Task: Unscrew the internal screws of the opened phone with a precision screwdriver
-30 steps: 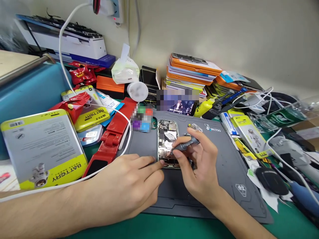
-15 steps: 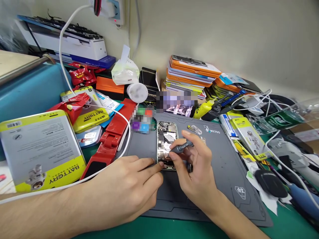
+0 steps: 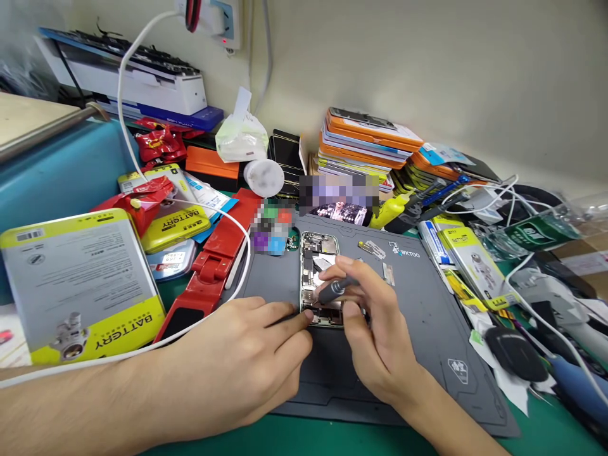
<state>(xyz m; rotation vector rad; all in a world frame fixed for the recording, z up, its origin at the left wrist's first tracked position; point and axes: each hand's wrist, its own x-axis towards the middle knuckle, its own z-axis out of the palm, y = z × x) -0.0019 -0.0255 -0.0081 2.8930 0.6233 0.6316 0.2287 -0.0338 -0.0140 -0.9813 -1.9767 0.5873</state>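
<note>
An opened phone (image 3: 308,266) lies on the grey mat (image 3: 408,304), its inner boards and metal parts showing. My left hand (image 3: 266,348) rests at the phone's lower left edge, fingers bent together, fingertips touching the frame; whether they pinch some small part is hidden. Between the thumb and fingers of my right hand (image 3: 375,323) is a dark screwdriver (image 3: 336,289), tilted, its tip over the lower left part of the phone. My right hand covers the phone's right side.
A lit screen (image 3: 339,209) stands behind the phone. Red tool (image 3: 209,269), battery packs (image 3: 95,285) and a white cable (image 3: 247,240) lie on the left. Stacked boxes (image 3: 365,139) stand behind; a plastic bottle (image 3: 536,231) and more packs (image 3: 475,259) are on the right.
My right hand has shifted slightly, bringing the screwdriver left and down over the phone. A small metallic piece right of it now shows more. My left hand has stayed nearly still.
</note>
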